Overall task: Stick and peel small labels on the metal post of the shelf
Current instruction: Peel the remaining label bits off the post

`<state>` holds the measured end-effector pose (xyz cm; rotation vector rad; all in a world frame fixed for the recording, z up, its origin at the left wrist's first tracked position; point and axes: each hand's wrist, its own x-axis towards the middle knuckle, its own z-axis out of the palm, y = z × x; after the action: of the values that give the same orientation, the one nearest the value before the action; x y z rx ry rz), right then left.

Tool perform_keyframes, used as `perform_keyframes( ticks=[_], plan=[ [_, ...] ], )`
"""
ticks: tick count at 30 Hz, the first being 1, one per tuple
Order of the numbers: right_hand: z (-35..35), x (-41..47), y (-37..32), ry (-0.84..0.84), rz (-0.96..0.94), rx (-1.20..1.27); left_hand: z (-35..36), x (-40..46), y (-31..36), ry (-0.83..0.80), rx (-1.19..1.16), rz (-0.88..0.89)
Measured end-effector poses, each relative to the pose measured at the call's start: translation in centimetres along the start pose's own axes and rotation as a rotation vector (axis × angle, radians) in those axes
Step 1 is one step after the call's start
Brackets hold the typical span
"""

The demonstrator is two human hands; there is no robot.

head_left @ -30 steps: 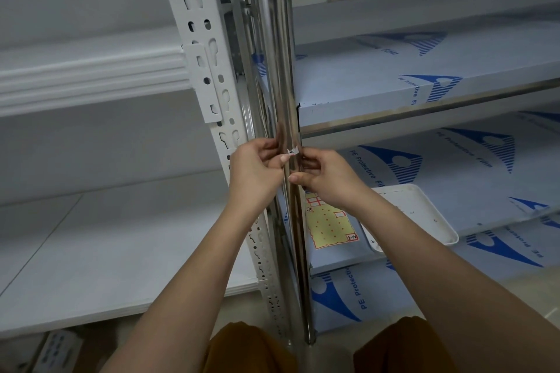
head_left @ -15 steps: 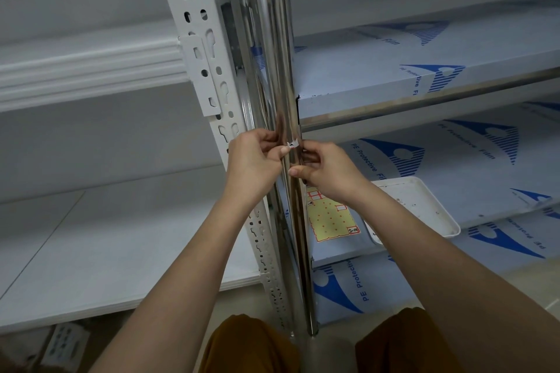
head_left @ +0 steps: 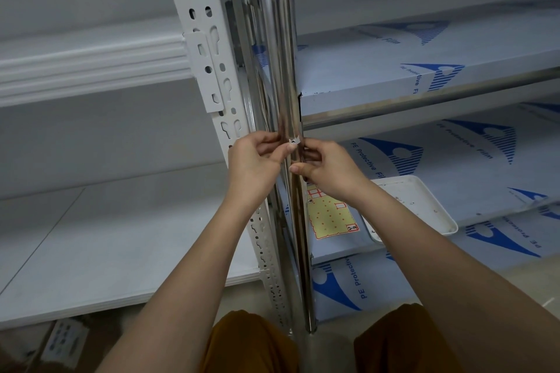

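At the bottom edge, two knees in brown cloth (head_left: 251,342) are cut off by the frame, and both bare forearms rise from there toward the shelf. The left hand (head_left: 254,160) has its fingers curled, and its thumb and forefinger pinch a small white label (head_left: 295,141) at the front of the chrome metal post (head_left: 280,69). Whether the label adheres to the post or is lifted clear of it cannot be determined, because the label is small and partly covered by the fingertips. The right hand (head_left: 325,168) is also curled, with its fingertips at the post just below the label; what it grips, if anything, cannot be determined. Behind the right wrist, a yellow label sheet (head_left: 330,216) with red dots lies on the lower shelf, its left edge hidden by the post. A white tray (head_left: 424,206) rests beside the sheet, with its near corner hidden by the right forearm. Blue-printed protective film (head_left: 454,69) covers the shelves on the right. A white slotted upright (head_left: 209,54) stands just left of the post.
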<state>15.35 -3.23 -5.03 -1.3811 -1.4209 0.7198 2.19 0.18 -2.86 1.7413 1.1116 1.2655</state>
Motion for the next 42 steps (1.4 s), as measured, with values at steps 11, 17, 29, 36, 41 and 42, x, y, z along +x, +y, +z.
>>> perform_keyframes(
  ticks=[11, 17, 29, 36, 41, 42],
  plan=[
    [0.0, 0.1, 0.3, -0.007, 0.002, 0.009, -0.2, -0.1, -0.9, -0.074, -0.213, -0.048],
    [0.0, 0.2, 0.6, 0.004, -0.004, 0.007, 0.4, -0.1, -1.0, -0.069, -0.258, -0.028],
    [0.0, 0.1, 0.6, -0.008, -0.014, 0.025, -0.6, 0.9, -1.5, -0.149, -0.393, -0.051],
    [-0.1, 0.0, 0.5, -0.020, -0.010, 0.026, -0.9, 1.0, -1.8, -0.160, -0.477, -0.106],
    [-0.1, 0.0, 0.5, -0.021, -0.010, 0.014, -0.9, 1.1, -1.8, -0.137, -0.462, -0.122],
    [-0.1, 0.0, 0.4, -0.019, -0.010, 0.012, -0.9, 1.1, -1.9, -0.131, -0.459, -0.123]
  ],
)
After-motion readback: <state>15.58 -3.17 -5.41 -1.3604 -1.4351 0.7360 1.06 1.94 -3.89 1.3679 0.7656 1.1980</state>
